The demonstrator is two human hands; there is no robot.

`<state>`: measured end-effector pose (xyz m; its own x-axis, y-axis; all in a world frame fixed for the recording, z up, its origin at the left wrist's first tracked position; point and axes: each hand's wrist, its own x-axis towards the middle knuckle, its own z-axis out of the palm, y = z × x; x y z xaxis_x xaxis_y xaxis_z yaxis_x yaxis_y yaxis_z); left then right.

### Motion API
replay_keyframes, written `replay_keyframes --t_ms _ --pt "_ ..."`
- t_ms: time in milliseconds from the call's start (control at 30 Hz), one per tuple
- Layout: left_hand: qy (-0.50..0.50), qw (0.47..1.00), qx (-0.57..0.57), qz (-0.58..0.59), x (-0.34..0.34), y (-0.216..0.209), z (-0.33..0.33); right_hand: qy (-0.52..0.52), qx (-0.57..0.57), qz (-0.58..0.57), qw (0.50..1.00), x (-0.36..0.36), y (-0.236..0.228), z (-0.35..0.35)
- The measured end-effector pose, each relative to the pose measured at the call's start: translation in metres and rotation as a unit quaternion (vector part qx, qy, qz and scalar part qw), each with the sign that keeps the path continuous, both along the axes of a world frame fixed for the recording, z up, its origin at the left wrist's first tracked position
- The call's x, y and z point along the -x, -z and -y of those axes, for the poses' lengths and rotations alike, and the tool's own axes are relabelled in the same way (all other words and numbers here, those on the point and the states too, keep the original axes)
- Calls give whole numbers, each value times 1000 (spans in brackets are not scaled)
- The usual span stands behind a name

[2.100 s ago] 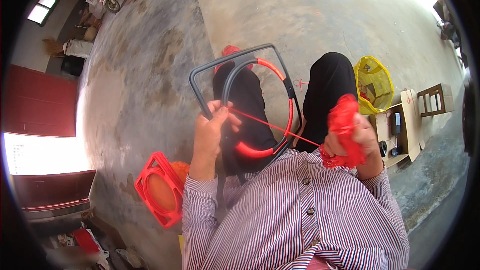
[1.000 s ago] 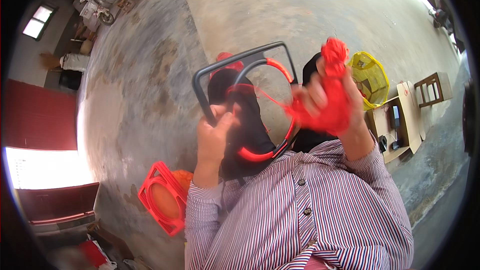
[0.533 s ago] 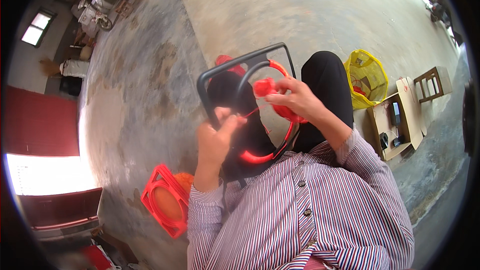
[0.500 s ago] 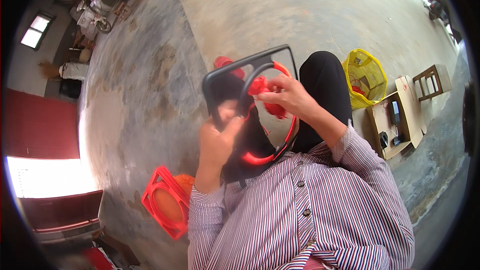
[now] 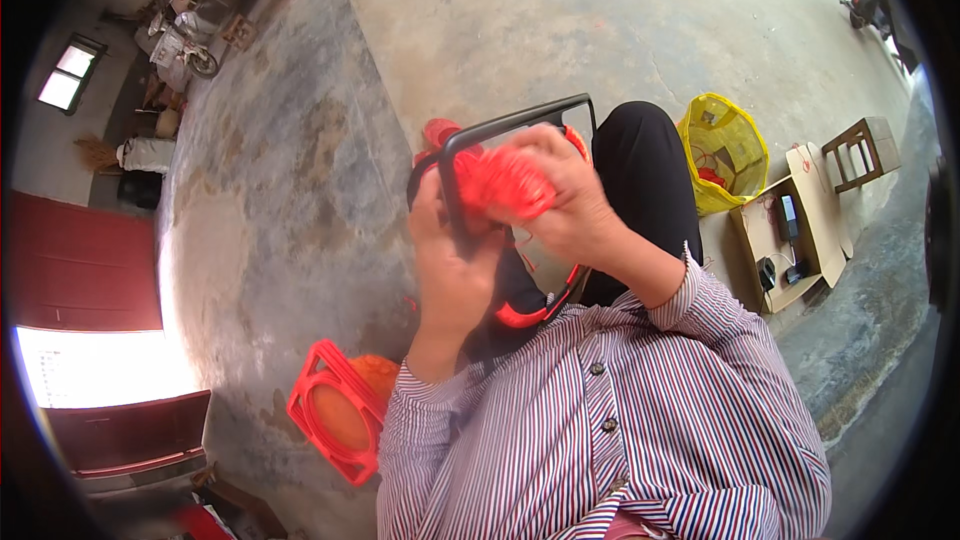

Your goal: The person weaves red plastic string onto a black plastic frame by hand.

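Note:
Above my lap is a black frame [image 5: 520,118] with rounded corners. A black-and-red ring [image 5: 520,319] shows inside it, its lower arc near my shirt. My left hand [image 5: 450,255] grips the frame's left side, its fingers partly hidden behind the bar. My right hand [image 5: 578,202] is closed around a bundle of red cord [image 5: 515,183], which is blurred by motion and lies across the frame's opening. The bundle covers much of the ring's upper part. My knees in black trousers [image 5: 648,165] are beneath and beside the frame.
A red plastic frame [image 5: 305,385] with an orange middle rests at lower left. To the right are a yellow basket [image 5: 690,155] containing red cord, an opened cardboard box [image 5: 822,225] with dark devices, and a small wooden stool [image 5: 880,155]. A parked motorbike [image 5: 195,55] stands far left.
The red cord bundle has come up in front of the frame in my right hand and looks larger. The frame has tilted, and my left hand has shifted slightly up and right.

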<state>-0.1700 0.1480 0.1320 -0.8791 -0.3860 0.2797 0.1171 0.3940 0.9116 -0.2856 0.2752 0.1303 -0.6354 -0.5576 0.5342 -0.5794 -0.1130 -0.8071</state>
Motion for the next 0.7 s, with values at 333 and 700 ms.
replay_keyframes --t_ms 333,700 --pt "-31 951 -270 146 -31 10 43 -304 89 457 831 -22 -12 -83" --pt "-33 984 -102 143 -17 -2 23 -26 -297 177 938 22 41 7"
